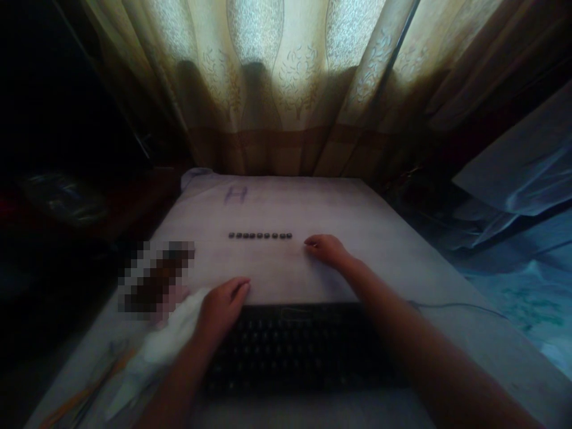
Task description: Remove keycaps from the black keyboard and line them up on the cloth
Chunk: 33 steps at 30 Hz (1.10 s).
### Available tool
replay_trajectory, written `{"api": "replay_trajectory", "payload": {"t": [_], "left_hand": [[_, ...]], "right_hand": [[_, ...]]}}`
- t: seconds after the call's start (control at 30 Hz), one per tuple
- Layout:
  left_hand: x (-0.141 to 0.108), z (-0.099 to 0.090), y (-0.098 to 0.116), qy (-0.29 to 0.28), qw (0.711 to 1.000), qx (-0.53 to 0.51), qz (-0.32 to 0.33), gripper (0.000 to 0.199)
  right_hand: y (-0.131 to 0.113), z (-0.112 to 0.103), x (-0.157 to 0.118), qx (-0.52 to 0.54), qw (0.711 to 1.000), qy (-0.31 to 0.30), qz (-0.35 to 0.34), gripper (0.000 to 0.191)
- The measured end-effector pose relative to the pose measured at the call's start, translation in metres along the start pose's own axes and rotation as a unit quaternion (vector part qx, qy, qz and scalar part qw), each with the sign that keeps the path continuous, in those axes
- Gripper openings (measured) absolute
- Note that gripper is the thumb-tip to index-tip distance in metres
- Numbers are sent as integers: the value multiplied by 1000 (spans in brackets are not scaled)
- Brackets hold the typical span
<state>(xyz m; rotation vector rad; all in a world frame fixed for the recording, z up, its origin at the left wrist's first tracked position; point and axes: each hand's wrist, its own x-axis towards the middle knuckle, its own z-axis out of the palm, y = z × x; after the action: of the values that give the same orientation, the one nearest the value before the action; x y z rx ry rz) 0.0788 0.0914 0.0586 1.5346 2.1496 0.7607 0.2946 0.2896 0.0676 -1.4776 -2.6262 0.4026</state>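
Observation:
A straight row of several small dark keycaps [260, 235] lies across the white-covered table. Just past the row's right end is my right hand [328, 250], fingers curled and fingertips pinched together; a dark speck shows at the tips, too small to name. My left hand [223, 307] rests by the upper left corner of a black keyboard [295, 345], thumb and fingers drawn together, and whatever they may hold is hidden. The keyboard lies blurred between my forearms, its right part partly behind my right arm.
A crumpled white cloth [174, 333] and a pixelated patch [156, 280] are on the left. An orange-handled tool [89, 393] lies at the front left. A cable [460, 305] runs right. Patterned curtains [286, 89] hang behind the table [379, 220].

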Motion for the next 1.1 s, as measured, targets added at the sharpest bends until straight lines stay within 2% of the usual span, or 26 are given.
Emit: {"api": "replay_trajectory", "payload": {"t": [0.1, 0.2, 0.3, 0.4, 0.5, 0.6, 0.67, 0.73, 0.8, 0.87, 1.0, 1.1], "left_hand": [[-1, -1, 1, 3, 1000, 13, 8, 32], [-2, 0, 1, 12, 999, 28, 25, 32], [-5, 1, 1, 20, 998, 36, 47, 32], [-12, 3, 2, 26, 996, 39, 70, 31], [-28, 3, 3, 53, 993, 46, 99, 32], [-52, -3, 2, 122, 977, 67, 162, 32], [-69, -12, -4, 169, 961, 88, 198, 30], [-84, -27, -15, 204, 952, 122, 195, 28], [-97, -47, -32, 232, 945, 184, 142, 28], [-107, -70, -50, 217, 941, 252, 61, 31], [-118, -108, -76, 99, 934, 318, -131, 36], [-121, -118, -78, 25, 928, 294, -227, 35]], "right_hand": [[-5, -9, -32, 10, 1000, -2, -16, 22], [-11, -13, -75, 46, 997, 27, -51, 20], [-15, -9, -118, 105, 988, 61, -98, 18], [-16, 3, -150, 91, 985, 90, -111, 23], [-14, 16, -164, 64, 983, 113, -132, 27], [-12, 26, -165, 53, 980, 134, -134, 26], [-11, 30, -164, 51, 981, 140, -128, 25], [-10, 33, -163, 51, 980, 144, -128, 25], [-10, 35, -162, 51, 979, 149, -133, 25], [-10, 35, -163, 53, 978, 152, -136, 25], [-13, 34, -163, 43, 978, 149, -136, 25], [-15, 32, -165, 27, 978, 157, -135, 25]]}}
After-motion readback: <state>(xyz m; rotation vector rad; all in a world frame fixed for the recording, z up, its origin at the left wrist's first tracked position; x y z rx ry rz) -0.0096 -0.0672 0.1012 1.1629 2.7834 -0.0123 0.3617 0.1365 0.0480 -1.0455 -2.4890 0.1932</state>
